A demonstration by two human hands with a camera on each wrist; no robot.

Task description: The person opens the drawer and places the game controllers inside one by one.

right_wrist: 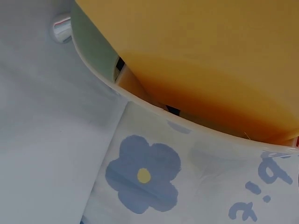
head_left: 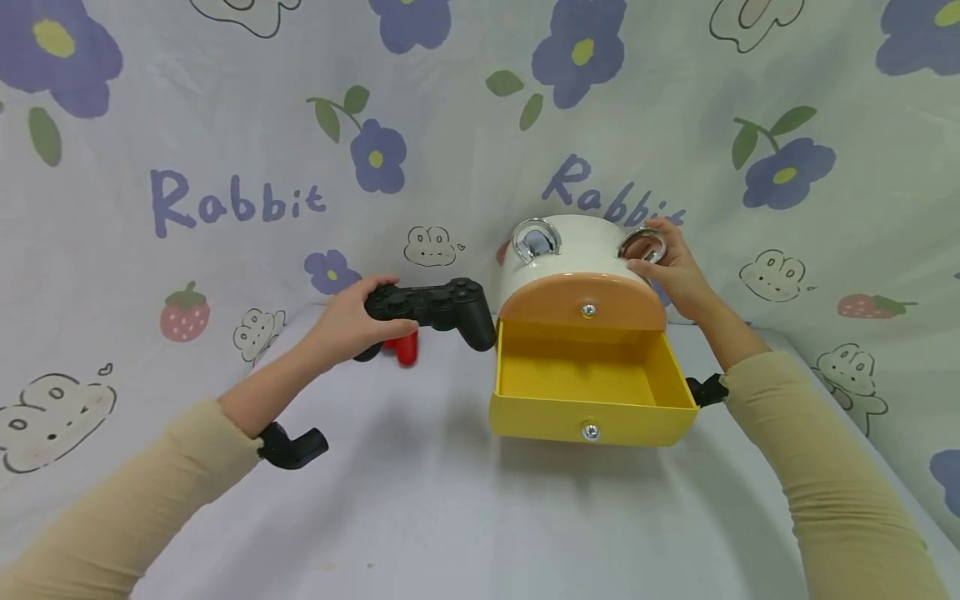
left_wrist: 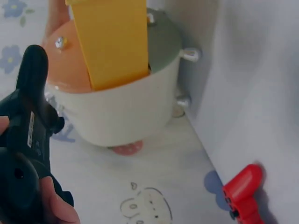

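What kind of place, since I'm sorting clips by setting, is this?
Probably an indoor spot staged for handling objects, though the wider room is out of view: a rabbit-and-flower cloth hangs behind a white tabletop, where a drawer unit has its yellow drawer open.

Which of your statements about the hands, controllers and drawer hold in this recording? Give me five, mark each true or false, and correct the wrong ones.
1. The left hand holds a black controller. True.
2. The yellow drawer is fully closed. False: it stands open.
3. The right hand grips a silver ring on the white cabinet. True.
4. The red controller lies inside the drawer. False: it lies on the white surface, left of the cabinet in the head view.
5. An orange front sits above the yellow drawer. True.
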